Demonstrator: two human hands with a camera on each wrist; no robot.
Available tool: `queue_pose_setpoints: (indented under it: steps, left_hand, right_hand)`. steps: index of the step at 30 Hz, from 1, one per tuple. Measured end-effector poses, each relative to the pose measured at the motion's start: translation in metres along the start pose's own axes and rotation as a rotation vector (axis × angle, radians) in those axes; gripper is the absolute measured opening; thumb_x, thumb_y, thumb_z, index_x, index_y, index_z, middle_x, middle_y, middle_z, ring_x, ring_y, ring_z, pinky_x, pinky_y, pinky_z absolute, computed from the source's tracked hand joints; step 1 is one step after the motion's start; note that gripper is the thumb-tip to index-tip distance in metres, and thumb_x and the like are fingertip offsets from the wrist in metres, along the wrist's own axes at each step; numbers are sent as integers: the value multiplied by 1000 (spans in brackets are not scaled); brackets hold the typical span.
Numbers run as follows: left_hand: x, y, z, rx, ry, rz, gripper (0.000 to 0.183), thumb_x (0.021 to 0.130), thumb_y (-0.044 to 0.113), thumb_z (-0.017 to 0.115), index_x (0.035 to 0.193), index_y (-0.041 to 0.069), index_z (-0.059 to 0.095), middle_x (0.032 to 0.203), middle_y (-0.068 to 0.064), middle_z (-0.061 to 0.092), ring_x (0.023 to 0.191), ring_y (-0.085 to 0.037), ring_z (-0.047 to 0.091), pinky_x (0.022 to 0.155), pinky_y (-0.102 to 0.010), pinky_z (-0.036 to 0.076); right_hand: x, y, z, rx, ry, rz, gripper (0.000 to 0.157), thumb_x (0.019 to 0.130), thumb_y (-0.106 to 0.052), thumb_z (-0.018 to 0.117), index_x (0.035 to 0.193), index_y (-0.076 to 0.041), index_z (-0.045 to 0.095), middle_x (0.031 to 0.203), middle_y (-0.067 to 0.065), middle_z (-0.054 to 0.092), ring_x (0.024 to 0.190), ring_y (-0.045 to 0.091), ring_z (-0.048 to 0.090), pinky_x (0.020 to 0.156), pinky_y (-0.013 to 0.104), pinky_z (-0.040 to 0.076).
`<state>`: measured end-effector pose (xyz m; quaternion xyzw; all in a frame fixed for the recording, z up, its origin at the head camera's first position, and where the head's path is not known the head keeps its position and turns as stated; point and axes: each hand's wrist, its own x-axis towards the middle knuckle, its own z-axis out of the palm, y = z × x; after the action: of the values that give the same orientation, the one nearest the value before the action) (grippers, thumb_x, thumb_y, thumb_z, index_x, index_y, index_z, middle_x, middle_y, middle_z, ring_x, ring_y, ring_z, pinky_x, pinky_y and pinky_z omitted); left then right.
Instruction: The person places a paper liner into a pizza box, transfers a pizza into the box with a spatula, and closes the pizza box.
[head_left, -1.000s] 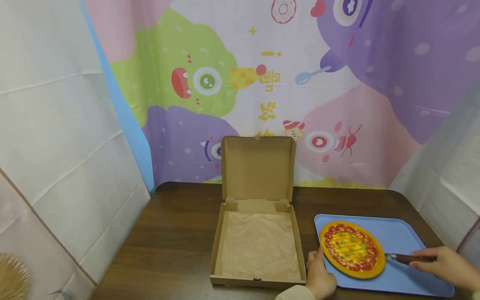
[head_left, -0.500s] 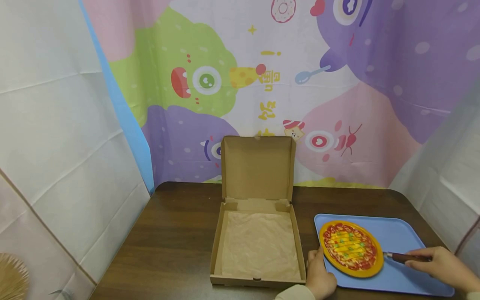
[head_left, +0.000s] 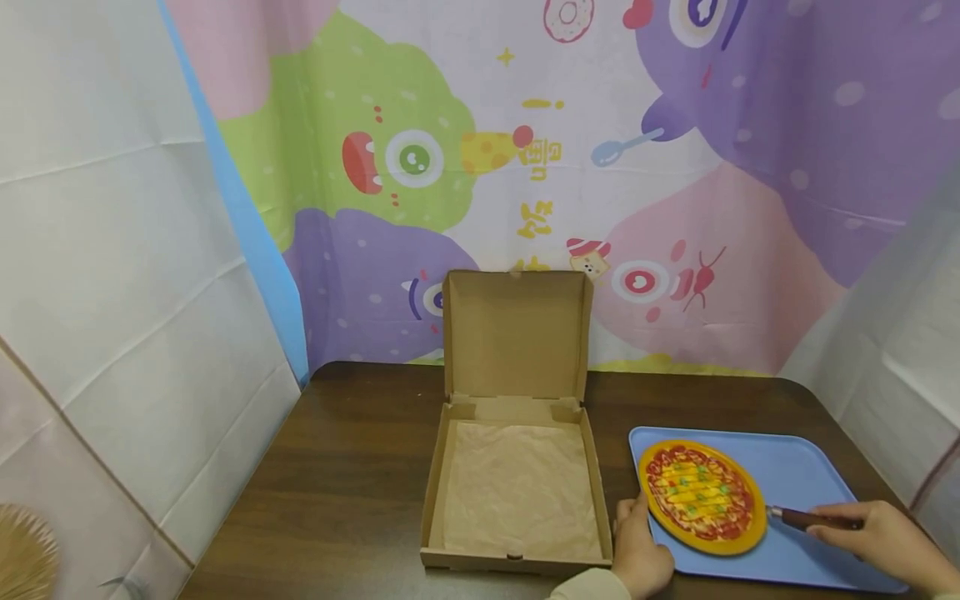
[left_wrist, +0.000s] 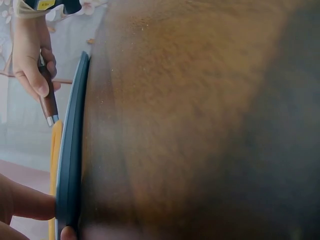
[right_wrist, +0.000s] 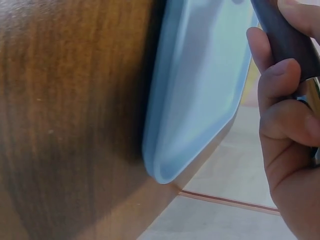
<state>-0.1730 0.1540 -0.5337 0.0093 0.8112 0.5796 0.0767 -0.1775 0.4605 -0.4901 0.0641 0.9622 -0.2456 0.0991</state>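
Note:
A toy-like pizza (head_left: 701,496) with an orange rim lies on the left part of a blue tray (head_left: 802,471). At the tray's near left edge, my left hand (head_left: 641,554) pinches the rim; the left wrist view shows one digit on top and another fingertip below the tray (left_wrist: 72,150). My right hand (head_left: 885,533) grips the brown wooden handle of a spatula (head_left: 798,517). Its metal neck meets the pizza's right edge, and the blade is hidden, seemingly beneath the pizza. Curled fingers wrap the handle (right_wrist: 287,42) in the right wrist view.
Left of the tray stands an open cardboard pizza box (head_left: 515,333), its lid upright and brown paper (head_left: 517,492) inside. Both sit on a dark wooden table (head_left: 337,492). A cartoon curtain (head_left: 510,192) hangs behind the table.
The pizza has shifted slightly left on the tray, and my right hand with the spatula has moved a little left too. My left hand stays at the tray's edge.

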Motion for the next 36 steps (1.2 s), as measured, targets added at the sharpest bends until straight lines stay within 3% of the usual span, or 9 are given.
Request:
queue_pose_setpoints:
  steps: [3, 10, 15, 17, 24, 31, 36]
  left_hand:
    - [0, -1, 0, 7, -3, -4, 80, 64, -14, 56, 141, 3, 49, 116, 0, 48, 109, -18, 45, 96, -27, 41]
    - [-1, 0, -1, -4, -13, -21, 80, 65, -15, 56, 142, 2, 48, 119, -2, 48, 113, -20, 45, 100, -30, 40]
    - [-2, 0, -2, -6, -13, -20, 78, 65, -14, 56, 141, 1, 48, 119, -2, 48, 115, -22, 45, 102, -31, 40]
    - [-3, 0, -2, -7, -7, -13, 77, 65, -14, 56, 141, 1, 49, 119, -2, 49, 115, -22, 46, 101, -31, 40]
    - [-4, 1, -3, 10, -7, -2, 76, 65, -13, 57, 140, 0, 49, 120, -3, 49, 115, -22, 46, 102, -31, 41]
    - [-4, 1, -2, 25, 6, 17, 76, 65, -12, 57, 140, -1, 49, 120, -3, 50, 113, -23, 48, 100, -30, 41]
    - [-5, 2, -2, 26, 23, 37, 75, 65, -12, 57, 140, -2, 49, 120, -3, 50, 113, -23, 48, 100, -30, 41]
  right_hand:
    - [1, 5, 3, 24, -10, 22, 66, 78, -54, 75, 109, 4, 72, 88, 12, 68, 70, 14, 47, 53, 27, 31]
    - [-3, 8, 5, -5, 20, -2, 59, 82, -48, 74, 109, 5, 72, 83, 8, 64, 62, 12, 43, 49, 25, 30]
    - [-4, 6, 5, 28, -16, 32, 68, 76, -54, 76, 107, 7, 71, 91, 19, 72, 76, 17, 59, 62, 32, 51]
    - [-4, 7, 4, 34, -17, 37, 69, 76, -54, 77, 107, 7, 72, 95, 21, 73, 81, 21, 60, 66, 36, 53]
    - [-10, 12, 1, -16, 65, -21, 54, 84, -44, 73, 108, 5, 72, 84, 11, 66, 68, 11, 48, 53, 24, 33]
    - [-16, 14, -3, 22, 164, -60, 49, 85, -34, 75, 107, 10, 71, 66, 0, 55, 53, 7, 36, 47, 23, 31]
    - [-20, 11, -8, 71, 229, -97, 42, 85, -25, 76, 101, 13, 71, 64, -4, 64, 50, 5, 37, 45, 25, 33]
